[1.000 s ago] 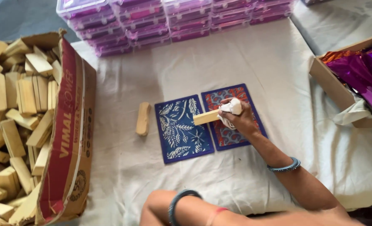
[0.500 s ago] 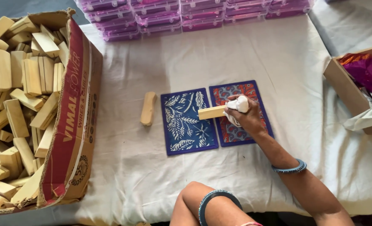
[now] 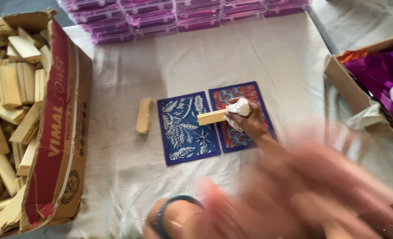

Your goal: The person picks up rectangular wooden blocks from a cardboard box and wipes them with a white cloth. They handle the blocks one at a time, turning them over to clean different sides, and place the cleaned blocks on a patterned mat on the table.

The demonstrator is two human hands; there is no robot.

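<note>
- At the near edge of the worktop [image 3: 117,177] I see my left hand [image 3: 232,212] only as a motion smear, a dark bangle [image 3: 165,208] on its wrist; whether its fingers are open or closed I cannot tell.
- Mid-worktop, my right hand [image 3: 245,119] has its fingers closed around a pale wooden block [image 3: 211,117] and a white cloth [image 3: 238,107].
- That block sits over the seam between a blue leaf-print card [image 3: 185,132] and a red-and-blue patterned card [image 3: 249,95], lying side by side.
- A loose wooden block [image 3: 144,115] lies just left of the cards.
- Left edge: cardboard box [image 3: 59,132] filled with wooden blocks.
- Right edge: box of purple foil [image 3: 373,66].
- Far edge: rows of purple-lidded clear cases [image 3: 183,13].
</note>
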